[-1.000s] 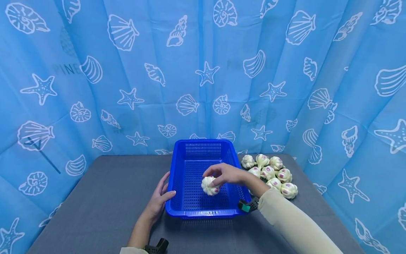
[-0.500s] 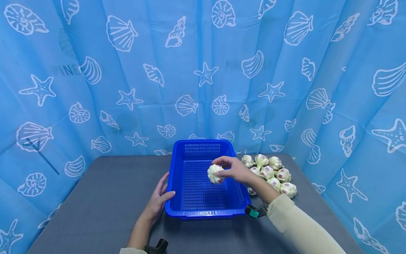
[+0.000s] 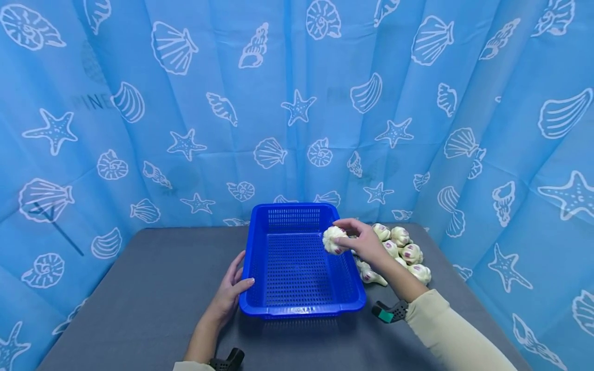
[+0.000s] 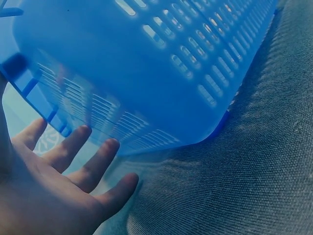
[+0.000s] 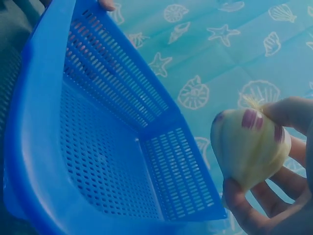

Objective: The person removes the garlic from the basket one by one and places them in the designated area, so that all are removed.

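Note:
A blue perforated plastic basket (image 3: 301, 310) stands on the grey tabletop. My left hand (image 3: 227, 291) holds its left side, the thumb over the rim; in the left wrist view the fingers (image 4: 100, 164) spread along the outer wall. My right hand (image 3: 366, 245) pinches a garlic bulb (image 3: 333, 240) between thumb and fingers above the basket's right side. The right wrist view shows this white bulb (image 5: 249, 147) with purple patches and a short wispy tuft. More garlic bulbs (image 3: 412, 254) lie in a group right of the basket, partly hidden behind the right hand and forearm.
Grey cloth covers the table (image 3: 158, 288). A blue curtain (image 3: 204, 103) with white shells and starfish surrounds its back and sides. Black wrist devices (image 3: 391, 311) sit on both arms. The basket's raised walls stand between its inside and the garlic group.
My right hand has moved right and away from me with the garlic bulb, from over the basket's middle to near its right rim. The left hand keeps its place.

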